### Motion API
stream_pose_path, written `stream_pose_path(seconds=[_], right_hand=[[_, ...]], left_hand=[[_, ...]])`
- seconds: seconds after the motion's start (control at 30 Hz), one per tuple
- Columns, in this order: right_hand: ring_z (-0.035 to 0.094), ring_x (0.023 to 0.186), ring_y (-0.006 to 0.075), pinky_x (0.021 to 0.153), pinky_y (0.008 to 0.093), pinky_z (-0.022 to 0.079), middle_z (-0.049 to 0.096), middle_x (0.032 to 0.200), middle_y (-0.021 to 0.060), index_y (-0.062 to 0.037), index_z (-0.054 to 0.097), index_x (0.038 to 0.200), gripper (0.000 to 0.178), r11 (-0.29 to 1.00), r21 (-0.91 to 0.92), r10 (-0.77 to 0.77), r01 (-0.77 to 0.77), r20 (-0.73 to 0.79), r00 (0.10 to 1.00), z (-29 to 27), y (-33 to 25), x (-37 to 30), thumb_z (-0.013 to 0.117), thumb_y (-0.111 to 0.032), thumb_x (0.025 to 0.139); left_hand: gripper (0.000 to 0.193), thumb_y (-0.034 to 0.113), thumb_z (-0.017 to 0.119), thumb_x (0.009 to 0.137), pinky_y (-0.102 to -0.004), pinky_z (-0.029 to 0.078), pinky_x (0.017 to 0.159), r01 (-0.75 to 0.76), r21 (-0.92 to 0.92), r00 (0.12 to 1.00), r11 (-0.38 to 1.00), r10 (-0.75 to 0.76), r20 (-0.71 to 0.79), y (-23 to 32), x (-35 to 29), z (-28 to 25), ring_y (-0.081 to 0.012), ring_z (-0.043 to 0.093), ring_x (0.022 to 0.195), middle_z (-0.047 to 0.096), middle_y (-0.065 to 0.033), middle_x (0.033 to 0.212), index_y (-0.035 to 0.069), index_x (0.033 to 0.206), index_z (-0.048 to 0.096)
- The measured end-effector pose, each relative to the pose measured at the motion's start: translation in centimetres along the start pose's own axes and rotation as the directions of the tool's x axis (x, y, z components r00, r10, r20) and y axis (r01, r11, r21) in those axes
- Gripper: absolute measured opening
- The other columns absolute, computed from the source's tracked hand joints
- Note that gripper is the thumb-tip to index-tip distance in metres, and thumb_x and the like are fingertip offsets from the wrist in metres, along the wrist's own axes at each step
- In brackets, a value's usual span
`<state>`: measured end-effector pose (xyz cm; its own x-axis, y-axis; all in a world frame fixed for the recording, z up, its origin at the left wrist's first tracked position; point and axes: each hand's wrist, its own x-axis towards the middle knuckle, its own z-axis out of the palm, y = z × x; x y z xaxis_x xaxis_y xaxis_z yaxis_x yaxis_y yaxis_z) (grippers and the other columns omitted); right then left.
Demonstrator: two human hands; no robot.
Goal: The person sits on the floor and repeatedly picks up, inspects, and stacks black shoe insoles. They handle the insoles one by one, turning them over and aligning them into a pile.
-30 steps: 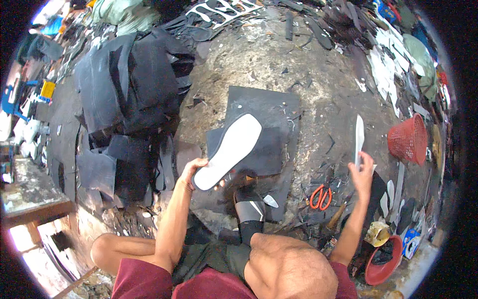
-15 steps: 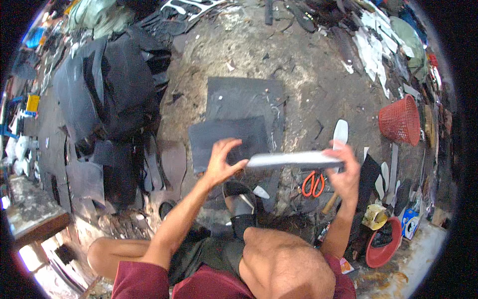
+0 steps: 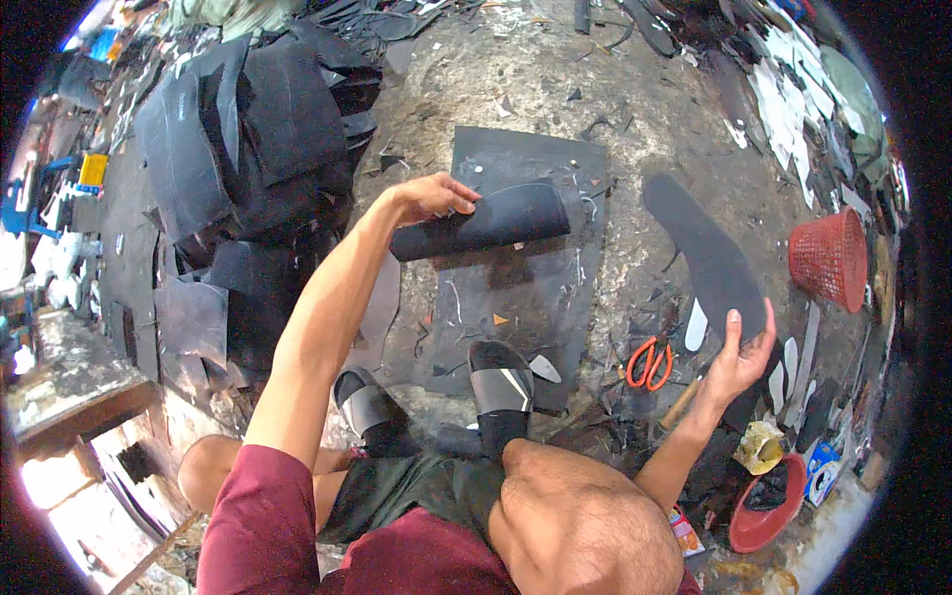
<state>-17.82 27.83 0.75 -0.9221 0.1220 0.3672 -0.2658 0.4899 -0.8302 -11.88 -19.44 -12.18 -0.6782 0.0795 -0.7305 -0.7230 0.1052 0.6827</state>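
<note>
At the far left a heap of black rubber sheets lies stacked and overlapping on the ground, with smaller grey offcuts just below it. The person sits low, one sandalled foot near the heap and the other sandalled foot planted on the near edge of a flat dark cutting mat. The left hand reaches out over that mat — its fingers pinch the upper edge of a curled black rubber sheet, which lies across the mat with its top rolled over toward the person. Small pale scraps dot the mat around it. Further right, orange-handled scissors lie on the ground just beside the mat's right edge, with a wooden tool handle near them. The right hand is closed on the lower end of a black sole-shaped cutout, which slants up and to the left, away from the wrist. Beyond it stands a red mesh basket, tipped on its side, and below, near the lower right, a red bowl holding something dark
</note>
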Motion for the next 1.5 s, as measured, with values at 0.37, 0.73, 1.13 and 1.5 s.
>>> stream_pose_path(seconds=[0.37,0.73,1.13,1.5], right_hand=[[0.059,0.113,0.0235,0.090,0.0373,0.053,0.059,0.127,0.0130,-0.0061,0.052,0.137,0.046,0.916,0.390,0.186,-0.089,-0.218,0.958,-0.5,-2.2,1.3,0.065,-0.004,0.093],[0.068,0.094,0.0157,0.064,0.0306,0.061,0.067,0.117,0.0087,-0.0096,0.052,0.141,0.053,0.613,0.345,0.466,-0.711,0.569,0.678,10.8,6.1,-7.2,0.067,-0.007,0.091],[0.067,0.096,0.0167,0.065,0.0294,0.061,0.065,0.117,0.0091,-0.0065,0.059,0.134,0.049,0.738,0.121,0.486,-0.663,0.587,0.647,13.5,8.6,-11.2,0.073,-0.006,0.087],[0.066,0.094,0.0169,0.062,0.0284,0.061,0.061,0.120,0.0081,-0.0117,0.062,0.133,0.048,0.724,0.111,0.505,-0.681,0.587,0.632,13.8,8.9,-11.5,0.071,-0.001,0.086]], left_hand=[[0.050,0.003,0.061,0.078,-0.0428,0.055,0.091,-0.232,0.828,0.885,0.511,0.464,-0.038,4.6,-7.7,14.2,-0.0327,0.069,0.102,0.071,-0.0149,0.112,0.015,0.126,0.067],[0.050,0.018,0.073,0.091,-0.0335,0.057,0.086,-0.485,-0.696,0.784,0.529,-0.090,-0.615,-9.0,-5.7,15.5,-0.0204,0.068,0.094,0.068,-0.0137,0.111,-0.005,0.132,0.056],[0.029,0.020,0.071,0.086,-0.0361,0.052,0.075,-0.106,0.112,0.486,0.988,0.150,-0.861,-12.1,-5.9,16.3,-0.0260,0.067,0.078,0.068,-0.0176,0.088,0.001,0.108,0.074],[0.028,0.018,0.074,0.084,-0.0378,0.052,0.075,-0.092,0.153,0.470,0.984,0.179,-0.864,-12.4,-5.8,16.3,-0.0283,0.067,0.076,0.069,-0.0178,0.085,0.000,0.106,0.074]])
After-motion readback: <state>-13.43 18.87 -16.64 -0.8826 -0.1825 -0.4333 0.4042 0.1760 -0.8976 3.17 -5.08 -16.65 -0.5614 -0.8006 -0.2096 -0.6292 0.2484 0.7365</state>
